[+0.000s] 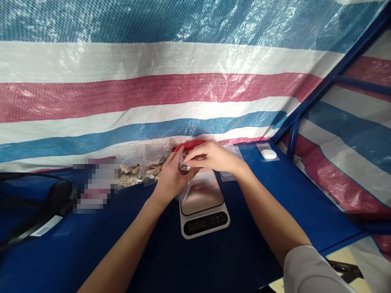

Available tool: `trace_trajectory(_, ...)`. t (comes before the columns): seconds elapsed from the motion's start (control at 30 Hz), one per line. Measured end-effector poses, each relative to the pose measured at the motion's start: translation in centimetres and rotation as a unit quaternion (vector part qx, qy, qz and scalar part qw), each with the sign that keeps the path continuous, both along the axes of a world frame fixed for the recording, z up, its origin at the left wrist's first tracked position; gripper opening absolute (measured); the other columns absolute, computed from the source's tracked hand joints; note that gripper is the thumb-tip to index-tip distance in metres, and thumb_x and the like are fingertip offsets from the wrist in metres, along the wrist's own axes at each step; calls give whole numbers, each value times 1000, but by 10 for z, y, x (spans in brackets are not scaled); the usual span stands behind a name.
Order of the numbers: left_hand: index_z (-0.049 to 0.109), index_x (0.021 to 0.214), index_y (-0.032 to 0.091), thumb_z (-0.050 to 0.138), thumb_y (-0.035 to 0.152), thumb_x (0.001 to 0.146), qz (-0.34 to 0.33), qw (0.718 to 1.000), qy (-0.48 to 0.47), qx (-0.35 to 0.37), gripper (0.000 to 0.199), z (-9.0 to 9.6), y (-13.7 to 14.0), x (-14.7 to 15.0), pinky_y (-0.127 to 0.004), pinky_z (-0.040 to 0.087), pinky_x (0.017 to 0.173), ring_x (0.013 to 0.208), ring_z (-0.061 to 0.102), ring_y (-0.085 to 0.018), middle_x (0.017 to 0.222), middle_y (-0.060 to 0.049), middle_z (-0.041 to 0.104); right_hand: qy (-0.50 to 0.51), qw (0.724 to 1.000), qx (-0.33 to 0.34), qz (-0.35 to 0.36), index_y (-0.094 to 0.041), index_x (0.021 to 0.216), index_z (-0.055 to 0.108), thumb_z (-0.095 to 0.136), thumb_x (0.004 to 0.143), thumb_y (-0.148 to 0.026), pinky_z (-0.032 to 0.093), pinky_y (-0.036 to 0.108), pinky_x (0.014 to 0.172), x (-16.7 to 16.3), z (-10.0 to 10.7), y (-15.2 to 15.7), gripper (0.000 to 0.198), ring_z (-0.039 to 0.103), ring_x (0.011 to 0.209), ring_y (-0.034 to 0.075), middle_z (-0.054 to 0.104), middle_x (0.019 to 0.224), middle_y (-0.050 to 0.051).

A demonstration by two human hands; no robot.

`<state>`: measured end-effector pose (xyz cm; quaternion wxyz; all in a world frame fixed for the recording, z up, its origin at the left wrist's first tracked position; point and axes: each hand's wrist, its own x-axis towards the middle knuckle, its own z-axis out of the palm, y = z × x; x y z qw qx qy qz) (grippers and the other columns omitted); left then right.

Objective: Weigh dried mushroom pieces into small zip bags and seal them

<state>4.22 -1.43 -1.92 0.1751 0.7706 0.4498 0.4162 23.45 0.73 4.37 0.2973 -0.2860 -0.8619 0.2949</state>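
Note:
My left hand (172, 177) is closed around a small clear plastic bag (184, 162), with part of the film hanging below the fingers. My right hand (212, 156) pinches the same bag near its top; any contents are too small to make out. Both hands are above the far part of a white kitchen scale (203, 195), whose display looks dark. To the left of my left hand lies a large clear bag of pale brown dried slices (131, 175). Behind the hands shows a red rim (191, 144), mostly hidden.
Flat clear bags (227, 176) lie right of the scale. Farther right, a white oval object (269, 154) rests on a small clear bag. Black straps (58, 199) occupy the left of the blue table (165, 260). Striped sheeting (152, 93) walls the back, with a blue frame (324, 87) at right.

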Motion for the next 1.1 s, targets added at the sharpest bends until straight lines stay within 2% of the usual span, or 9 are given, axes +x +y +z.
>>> trace_trajectory(0.2, 32, 155, 24, 74, 33, 80, -52, 997, 51, -31, 86, 4, -4, -2, -53, 41, 115, 140, 47, -34, 152, -15, 48, 75, 997, -12, 11, -21, 96, 81, 70, 91, -28, 56, 30, 78, 14, -6, -3, 15, 73, 83, 18, 80, 93, 3)
trace_trajectory(0.33, 34, 155, 27, 78, 36, 78, -53, 995, 69, -51, 89, 8, -11, -5, -55, 39, 116, 143, 43, -35, 153, -14, 47, 121, 992, -43, -12, -20, 96, 81, 72, 89, -32, 59, 32, 80, 23, -7, -13, 16, 75, 87, 19, 80, 95, 3)
trace_trajectory(0.4, 37, 154, 26, 81, 42, 75, -47, 994, 51, -79, 92, 9, -16, -7, -54, 43, 113, 141, 46, -36, 152, -14, 48, 141, 988, -54, -29, -20, 94, 81, 73, 88, -33, 60, 33, 81, 28, -7, -18, 17, 75, 87, 21, 80, 94, 4)
trace_trajectory(0.5, 48, 148, 24, 72, 54, 83, -77, 988, -19, -130, 76, 14, -23, -8, -47, 51, 105, 128, 58, -32, 143, -13, 58, 162, 985, -48, -41, -21, 93, 82, 75, 87, -36, 60, 36, 84, 33, -11, -23, 18, 75, 90, 22, 81, 96, 4)
trace_trajectory(0.57, 62, 134, 21, 57, 59, 92, -92, 981, -68, -155, 57, 19, -26, -7, -43, 52, 102, 118, 64, -29, 128, -11, 69, 179, 982, -42, -39, -22, 95, 82, 75, 86, -36, 60, 35, 86, 35, -16, -25, 18, 76, 92, 22, 81, 98, 4)
trace_trajectory(0.63, 72, 118, 19, 50, 61, 95, -83, 975, -100, -181, 53, 23, -29, -4, -41, 53, 99, 109, 68, -27, 115, -9, 74, 193, 979, -44, -39, -23, 96, 83, 76, 85, -36, 60, 36, 88, 34, -22, -27, 18, 76, 94, 23, 81, 100, 4)
trace_trajectory(0.8, 76, 100, 18, 66, 57, 86, -102, 957, -112, -248, 43, 27, -31, 4, -35, 56, 83, 90, 70, -23, 98, -6, 77, 208, 975, -53, -63, -23, 92, 83, 78, 83, -37, 59, 39, 93, 32, -34, -31, 17, 75, 98, 25, 81, 98, 4)
trace_trajectory(0.97, 73, 95, 17, 65, 52, 86, -68, 965, -123, -223, 37, 28, -32, 7, -31, 55, 71, 77, 67, -19, 90, -5, 75, 195, 975, -76, -74, -22, 96, 82, 78, 81, -39, 59, 36, 89, 39, -41, -35, 23, 74, 98, 25, 80, 100, 6)
trace_trajectory(1.1, 70, 91, 19, 61, 49, 90, -43, 983, -89, -153, 31, 29, -30, 11, -32, 56, 74, 79, 68, -20, 89, -4, 74, 186, 971, -137, -58, -19, 100, 81, 81, 77, -43, 60, 35, 83, 42, -44, -37, 33, 74, 92, 23, 80, 99, 7)
